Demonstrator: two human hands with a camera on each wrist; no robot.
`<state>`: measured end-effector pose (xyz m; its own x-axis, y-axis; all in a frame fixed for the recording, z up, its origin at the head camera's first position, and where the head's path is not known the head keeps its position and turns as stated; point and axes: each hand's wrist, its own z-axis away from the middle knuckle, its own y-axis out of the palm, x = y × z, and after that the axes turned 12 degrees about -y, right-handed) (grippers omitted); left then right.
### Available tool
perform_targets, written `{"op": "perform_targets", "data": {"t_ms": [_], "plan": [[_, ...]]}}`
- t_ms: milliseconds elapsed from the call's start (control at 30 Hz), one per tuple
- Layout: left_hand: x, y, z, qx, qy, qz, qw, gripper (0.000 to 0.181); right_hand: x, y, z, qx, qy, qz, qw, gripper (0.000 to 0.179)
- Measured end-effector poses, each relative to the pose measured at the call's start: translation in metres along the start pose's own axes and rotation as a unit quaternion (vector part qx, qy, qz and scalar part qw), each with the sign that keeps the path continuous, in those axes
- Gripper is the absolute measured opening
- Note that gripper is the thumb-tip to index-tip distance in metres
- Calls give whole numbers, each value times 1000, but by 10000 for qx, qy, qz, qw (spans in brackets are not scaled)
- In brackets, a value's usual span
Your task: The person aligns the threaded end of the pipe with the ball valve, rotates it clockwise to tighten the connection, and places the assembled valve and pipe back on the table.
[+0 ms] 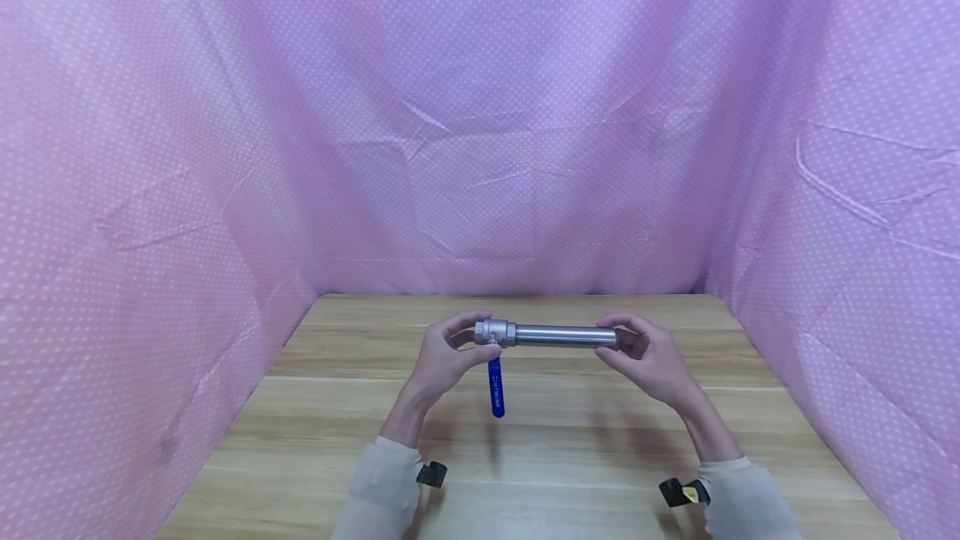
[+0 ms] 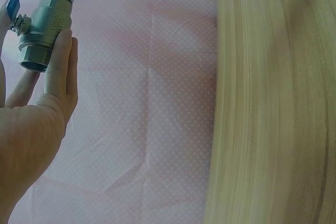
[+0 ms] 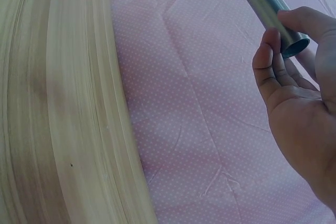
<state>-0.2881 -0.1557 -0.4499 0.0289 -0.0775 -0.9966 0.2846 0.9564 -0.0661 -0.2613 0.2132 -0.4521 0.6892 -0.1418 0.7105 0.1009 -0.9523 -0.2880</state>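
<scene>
A metal ball valve (image 1: 495, 332) with a blue lever handle (image 1: 497, 390) is joined to a steel pipe (image 1: 558, 336), the two forming one level line above the table. My left hand (image 1: 442, 358) pinches the valve body between thumb and fingers, and the lever points down toward me. At the pipe's far right end, my right hand (image 1: 651, 361) grips it with thumb and fingertips. Threads show where pipe meets valve (image 2: 44, 30) in the left wrist view. The open end of the pipe (image 3: 278, 24) faces the right palm in the right wrist view.
A wooden table (image 1: 540, 473) lies under both hands. Pink dotted cloth (image 1: 480, 190) hangs behind it and along both sides. Each wrist carries a small black camera mount (image 1: 431, 474) on a light sleeve (image 1: 386, 482).
</scene>
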Motion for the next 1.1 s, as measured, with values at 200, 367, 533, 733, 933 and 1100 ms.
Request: {"op": "perform_targets", "data": {"t_ms": [200,367,533,733,933,1100], "plan": [[0,0,1,-9,21,-36,10000,59,-1,0,0,66,-93,-149,9998,39],[0,0,1,-9,55,-47,10000,59,-2,0,0,58,-152,-185,9997,39],[0,1,1,9,76,-15,10000,60,0,0,0,49,-182,-110,9998,38],[0,1,1,-1,81,0,10000,60,0,0,0,45,-125,13,9999,38],[0,1,1,1,63,-15,10000,60,0,-1,0,6,-76,116,9999,35],[0,1,1,8,87,-61,9999,59,0,0,0,-6,-62,150,9999,32]]}}
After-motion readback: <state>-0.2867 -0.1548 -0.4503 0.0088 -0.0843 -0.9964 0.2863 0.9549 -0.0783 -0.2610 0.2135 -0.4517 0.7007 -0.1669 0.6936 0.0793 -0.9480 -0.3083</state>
